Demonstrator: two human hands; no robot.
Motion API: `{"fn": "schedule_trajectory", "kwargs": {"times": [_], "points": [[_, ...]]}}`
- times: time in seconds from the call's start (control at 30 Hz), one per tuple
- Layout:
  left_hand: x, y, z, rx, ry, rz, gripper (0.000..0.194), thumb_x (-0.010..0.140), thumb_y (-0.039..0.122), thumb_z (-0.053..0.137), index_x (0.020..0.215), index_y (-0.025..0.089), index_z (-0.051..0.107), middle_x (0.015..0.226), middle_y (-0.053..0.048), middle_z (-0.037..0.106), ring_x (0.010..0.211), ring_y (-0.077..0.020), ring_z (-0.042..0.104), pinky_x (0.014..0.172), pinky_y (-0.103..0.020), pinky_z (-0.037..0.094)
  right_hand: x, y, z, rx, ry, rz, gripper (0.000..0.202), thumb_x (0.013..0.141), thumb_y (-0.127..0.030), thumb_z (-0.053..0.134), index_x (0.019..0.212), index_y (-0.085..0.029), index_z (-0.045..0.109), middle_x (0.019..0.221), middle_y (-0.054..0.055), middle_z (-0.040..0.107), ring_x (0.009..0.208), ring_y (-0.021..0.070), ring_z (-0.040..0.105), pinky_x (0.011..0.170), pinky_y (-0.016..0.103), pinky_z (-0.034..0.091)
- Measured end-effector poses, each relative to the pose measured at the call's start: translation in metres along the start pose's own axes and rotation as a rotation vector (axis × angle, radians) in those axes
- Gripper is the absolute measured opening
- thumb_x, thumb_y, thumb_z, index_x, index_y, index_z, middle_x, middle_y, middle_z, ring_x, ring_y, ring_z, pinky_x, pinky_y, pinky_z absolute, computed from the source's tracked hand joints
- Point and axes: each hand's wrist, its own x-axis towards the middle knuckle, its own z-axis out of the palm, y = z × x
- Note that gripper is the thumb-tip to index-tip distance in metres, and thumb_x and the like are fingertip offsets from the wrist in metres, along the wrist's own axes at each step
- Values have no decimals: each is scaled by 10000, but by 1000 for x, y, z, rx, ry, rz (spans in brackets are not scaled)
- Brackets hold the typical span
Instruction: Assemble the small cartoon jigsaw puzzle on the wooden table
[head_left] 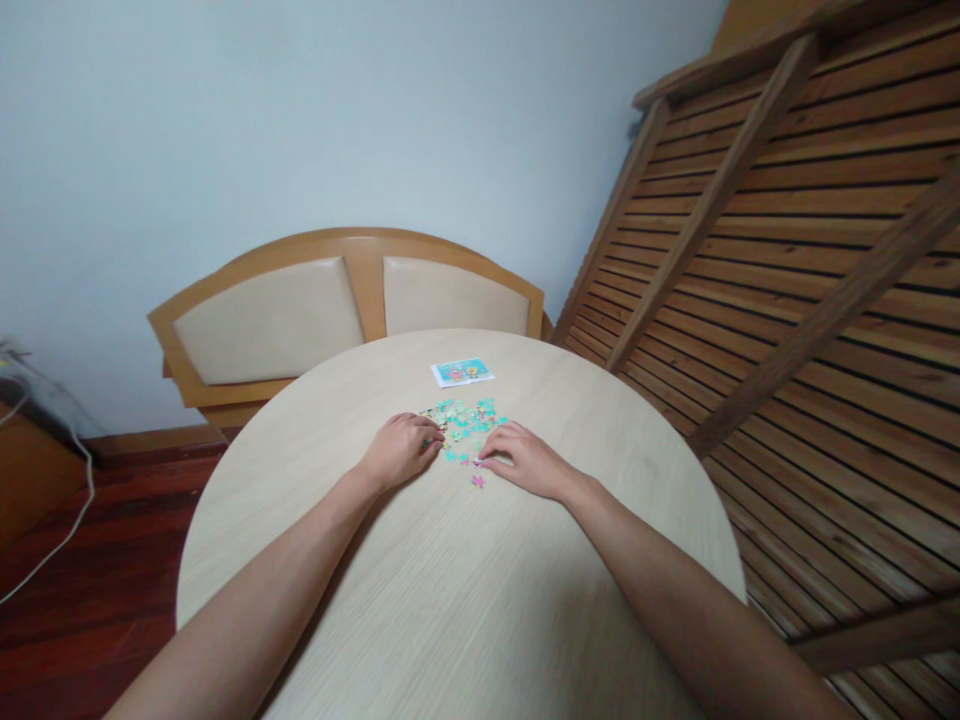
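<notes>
Many small puzzle pieces, mostly turquoise, lie in a loose pile on the round table. My left hand rests at the pile's left edge with its fingers curled; whether a piece is between them is too small to tell. On the right side, my right hand has thumb and forefinger together at a small pink and white piece. Just below that lies a separate pink piece. Beyond the pile, a flat picture card shows cartoon figures on a turquoise ground.
The pale round table fills the lower middle. Behind it stands a wooden headboard with cream panels against a pale wall. A slatted wooden frame leans at the right. A white cable hangs at the far left.
</notes>
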Motion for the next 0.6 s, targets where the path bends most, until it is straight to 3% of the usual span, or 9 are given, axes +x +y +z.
{"fn": "schedule_trajectory", "kwargs": {"times": [0.17,0.6], "points": [[0,2,-3,17,5,-35,219,939,284,544,981,216,748,1003,-66,742,946,-230,664,901,-373,511,0,1,0,-5,-4,-5,123,948,-302,633,953,-217,722,964,58,716,965,203,622,926,381,452],[0,2,5,34,25,-41,276,986,289,492,1072,191,734,1200,-67,714,1084,-248,648,994,-409,504,0,2,1,0,-7,-1,145,957,-321,618,954,-216,717,968,58,716,974,201,619,930,378,446]]}}
